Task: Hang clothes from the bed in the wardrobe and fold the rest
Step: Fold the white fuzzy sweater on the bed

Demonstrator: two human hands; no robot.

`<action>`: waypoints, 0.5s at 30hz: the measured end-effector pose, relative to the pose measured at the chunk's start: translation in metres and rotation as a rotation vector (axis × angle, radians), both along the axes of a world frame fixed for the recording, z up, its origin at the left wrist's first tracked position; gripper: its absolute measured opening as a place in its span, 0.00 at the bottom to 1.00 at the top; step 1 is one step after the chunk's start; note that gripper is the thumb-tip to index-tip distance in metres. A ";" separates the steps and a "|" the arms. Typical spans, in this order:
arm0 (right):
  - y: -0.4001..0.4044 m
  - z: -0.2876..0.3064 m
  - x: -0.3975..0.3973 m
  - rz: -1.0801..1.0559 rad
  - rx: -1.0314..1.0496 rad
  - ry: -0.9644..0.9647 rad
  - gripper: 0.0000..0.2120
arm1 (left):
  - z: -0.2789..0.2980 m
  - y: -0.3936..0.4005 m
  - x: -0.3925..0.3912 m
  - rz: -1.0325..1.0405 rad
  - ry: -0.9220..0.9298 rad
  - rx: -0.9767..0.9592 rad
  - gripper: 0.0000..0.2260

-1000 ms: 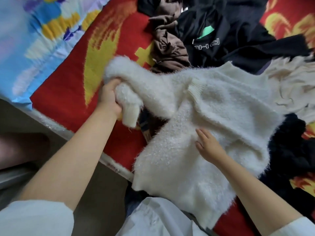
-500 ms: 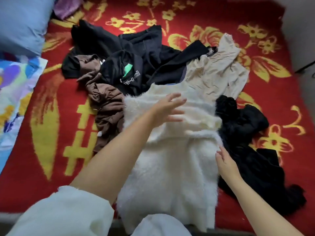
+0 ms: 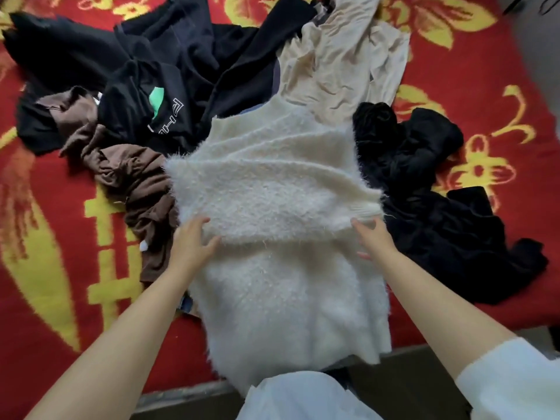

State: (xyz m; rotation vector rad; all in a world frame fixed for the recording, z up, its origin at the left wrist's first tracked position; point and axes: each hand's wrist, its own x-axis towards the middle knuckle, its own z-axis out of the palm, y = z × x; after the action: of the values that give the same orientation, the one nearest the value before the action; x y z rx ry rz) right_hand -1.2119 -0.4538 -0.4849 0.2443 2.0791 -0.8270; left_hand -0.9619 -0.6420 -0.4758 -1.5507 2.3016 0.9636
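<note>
Folding step in hand: the fluffy white sweater [image 3: 281,225] is lying flat at the near edge of the bed [image 3: 485,95], hem hanging slightly over it, sleeves already folded across the chest. Left hand [image 3: 194,242] is lying at the left end of the sleeve fold, fingers relaxed, thumb on top; whether it is gripping cannot be told. Right hand [image 3: 374,237] is sitting at the right end by the cuff, fingers loosely spread, seemingly holding nothing. Next move is likely calling for taking both sides and doubling the body over. Farther off, a brown garment [image 3: 133,183], black clothes [image 3: 181,74], a beige top [image 3: 342,62] and a black heap [image 3: 430,183] are waiting, unsorted.
</note>
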 end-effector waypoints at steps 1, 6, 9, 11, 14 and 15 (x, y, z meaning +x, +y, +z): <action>-0.005 -0.010 -0.001 -0.135 0.011 -0.064 0.35 | -0.005 -0.002 -0.005 -0.001 -0.014 -0.059 0.21; -0.012 -0.052 0.011 -0.478 -0.073 -0.206 0.33 | -0.015 -0.025 -0.046 -0.133 0.014 -0.272 0.20; -0.012 -0.048 0.008 -0.539 -0.267 -0.187 0.24 | -0.024 -0.059 -0.079 -0.158 -0.035 -0.340 0.21; -0.012 -0.030 0.001 -0.334 -0.321 -0.082 0.16 | -0.027 -0.076 -0.094 -0.121 -0.144 -0.327 0.21; -0.019 -0.004 -0.025 -0.096 -0.404 0.034 0.14 | -0.030 -0.091 -0.102 -0.202 -0.302 -0.287 0.11; -0.023 0.006 -0.032 -0.072 -0.473 0.019 0.11 | -0.029 -0.091 -0.099 -0.248 -0.311 -0.335 0.08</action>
State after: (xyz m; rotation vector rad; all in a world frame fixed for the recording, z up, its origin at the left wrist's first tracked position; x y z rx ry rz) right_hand -1.2441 -0.4767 -0.4784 0.0521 1.8349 -1.3368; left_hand -1.0609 -0.7335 -0.5048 -1.3600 2.4300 0.2641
